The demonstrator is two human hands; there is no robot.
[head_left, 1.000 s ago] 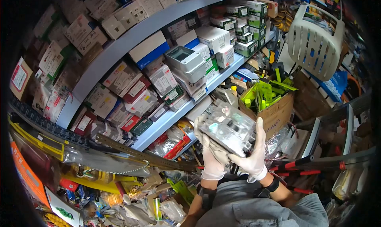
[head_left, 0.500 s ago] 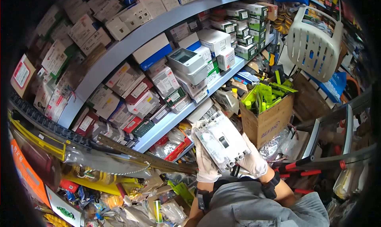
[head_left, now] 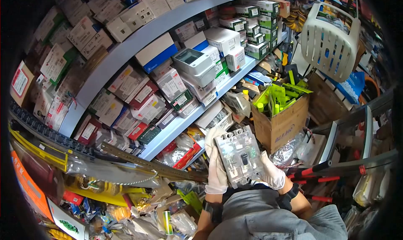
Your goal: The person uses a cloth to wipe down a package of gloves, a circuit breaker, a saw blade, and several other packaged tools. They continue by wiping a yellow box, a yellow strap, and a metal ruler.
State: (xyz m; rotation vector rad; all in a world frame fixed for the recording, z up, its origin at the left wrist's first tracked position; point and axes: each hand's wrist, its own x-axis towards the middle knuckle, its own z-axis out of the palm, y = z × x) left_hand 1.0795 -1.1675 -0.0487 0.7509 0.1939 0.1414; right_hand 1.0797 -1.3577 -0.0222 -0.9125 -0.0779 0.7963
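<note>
A moulded-case circuit breaker (head_left: 238, 155) with a clear cover and a black toggle is held up in front of my body. My left hand (head_left: 216, 168), in a white glove, grips its left side, with the fingers reaching up to the top corner. On the opposite side, my gloved right hand (head_left: 272, 172) holds the lower right edge. Metal terminals show along the breaker's upper end. Fingers beneath it are hidden. Just beyond it, an opened white box (head_left: 214, 117) sits by the shelf edge.
Blue-grey shelves (head_left: 161, 144) packed with boxed parts rise ahead and to the left. A grey plastic enclosure (head_left: 194, 63) rests on boxes. At right are a cardboard carton (head_left: 279, 124) of yellow-green items, a white plastic chair (head_left: 329, 42) and a metal ladder (head_left: 367, 135). Bagged goods crowd the lower left.
The circuit breaker has tilted and turned in my hands, so glare has gone and its inner parts show through the cover. More of the white box behind it is visible. Both hands keep hold.
</note>
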